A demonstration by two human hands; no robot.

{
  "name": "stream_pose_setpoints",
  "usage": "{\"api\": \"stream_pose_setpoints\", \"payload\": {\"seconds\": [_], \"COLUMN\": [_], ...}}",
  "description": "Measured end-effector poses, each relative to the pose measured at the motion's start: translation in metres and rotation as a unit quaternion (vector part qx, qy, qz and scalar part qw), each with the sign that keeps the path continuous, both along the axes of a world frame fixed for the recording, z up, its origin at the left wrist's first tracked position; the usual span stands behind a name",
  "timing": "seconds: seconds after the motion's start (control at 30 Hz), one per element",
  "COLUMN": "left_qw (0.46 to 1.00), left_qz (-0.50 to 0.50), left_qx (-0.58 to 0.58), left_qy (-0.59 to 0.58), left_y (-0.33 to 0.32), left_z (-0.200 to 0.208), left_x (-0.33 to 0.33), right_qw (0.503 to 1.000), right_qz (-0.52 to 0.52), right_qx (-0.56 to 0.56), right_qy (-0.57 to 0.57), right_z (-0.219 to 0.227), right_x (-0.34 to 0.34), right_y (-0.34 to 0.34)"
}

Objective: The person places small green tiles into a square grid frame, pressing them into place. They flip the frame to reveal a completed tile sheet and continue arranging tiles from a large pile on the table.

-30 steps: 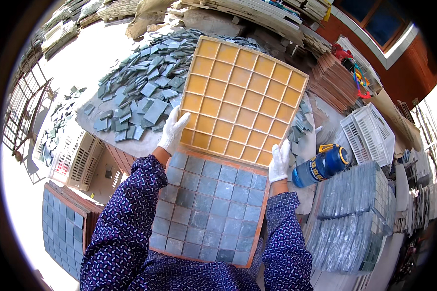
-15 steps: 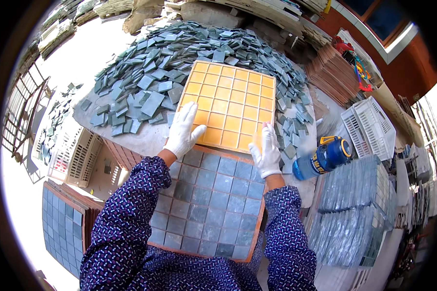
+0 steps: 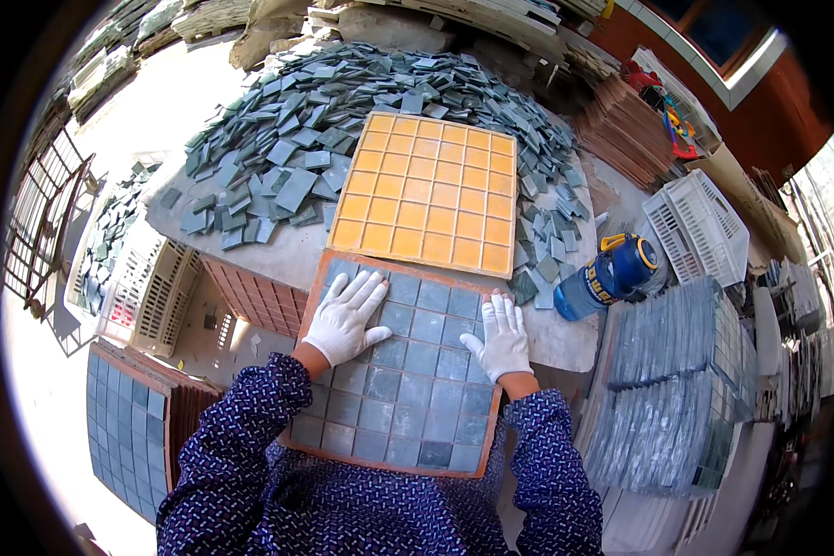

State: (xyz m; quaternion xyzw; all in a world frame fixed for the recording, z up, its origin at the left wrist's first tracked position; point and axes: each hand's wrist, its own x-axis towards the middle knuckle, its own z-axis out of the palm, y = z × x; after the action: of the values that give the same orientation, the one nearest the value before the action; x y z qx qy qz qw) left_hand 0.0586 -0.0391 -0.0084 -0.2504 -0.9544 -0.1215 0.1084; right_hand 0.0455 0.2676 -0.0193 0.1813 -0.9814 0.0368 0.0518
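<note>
A brown board filled with a grid of grey-blue square tiles [image 3: 408,389] lies in front of me, partly over my lap. My left hand [image 3: 345,316], in a white glove, rests flat on its upper left tiles with fingers spread. My right hand [image 3: 499,335], also gloved, lies flat on its upper right tiles. Just beyond the board an orange plastic grid tray [image 3: 428,195] lies flat on the grey work table [image 3: 278,259], touched by neither hand. A big heap of loose grey-blue tiles [image 3: 278,139] covers the table behind and left of it.
A blue and yellow jug [image 3: 610,276] lies on its side at the table's right edge. White plastic crates stand at the right [image 3: 697,225] and lower left [image 3: 148,292]. Stacks of finished tile sheets [image 3: 678,389] sit to my right, another tiled board [image 3: 125,426] to my left.
Both hands lowered the orange grid tray away from me onto the table, let it go, and came back to rest flat on the tiled board.
</note>
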Motion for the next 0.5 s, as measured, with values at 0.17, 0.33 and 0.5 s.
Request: {"api": "stream_pose_setpoints", "payload": {"seconds": [0.17, 0.33, 0.5], "left_qw": [0.999, 0.997, 0.995], "left_qz": [0.022, 0.006, 0.015], "left_qx": [-0.021, -0.019, -0.025], "left_qy": [-0.045, -0.080, -0.096], "left_y": [-0.015, -0.031, -0.038], "left_z": [0.001, -0.003, -0.004], "left_x": [0.068, 0.131, 0.167], "right_qw": [1.000, 0.996, 0.990], "right_qz": [-0.014, 0.063, 0.102], "right_qx": [-0.016, -0.048, -0.064], "right_qy": [0.004, -0.032, -0.074], "right_z": [-0.006, -0.004, -0.007], "right_x": [0.056, 0.140, 0.200], "right_y": [-0.012, -0.010, -0.013]}}
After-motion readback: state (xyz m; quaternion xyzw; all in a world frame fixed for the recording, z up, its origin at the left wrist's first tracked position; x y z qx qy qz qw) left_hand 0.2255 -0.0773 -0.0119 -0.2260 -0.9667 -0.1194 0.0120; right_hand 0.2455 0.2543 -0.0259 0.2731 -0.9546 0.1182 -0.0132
